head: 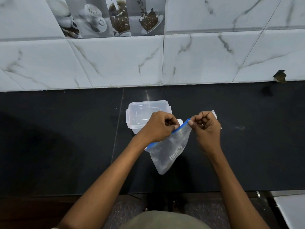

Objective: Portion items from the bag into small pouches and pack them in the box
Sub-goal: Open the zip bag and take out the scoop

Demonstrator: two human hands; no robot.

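Step in hand: working the seal of the clear plastic zip bag with blue closure strip (171, 147), held up over the black stone counter (66, 138). Left hand (159, 126) pinches the strip near its middle, fingers curled tight on it; right hand (206, 128) pinches the top corner of the strip, thumb & forefinger clamped, other fingers folded in. Bag hangs tilted, lower end pointing down toward the person; contents dark, too blurred to name. Looks like opening, but could be sealing: can't tell from this view.

Clear rectangular plastic box w/ clip-on lid (145, 113) sits on the counter just behind the hands, lid on. A pale flat packet (214, 113), possibly the pouches, peeks out behind the right hand.

Next, I'd judge: pull the strip apart fully, then free one hand to fetch a pouch; box lid must come off before packing.
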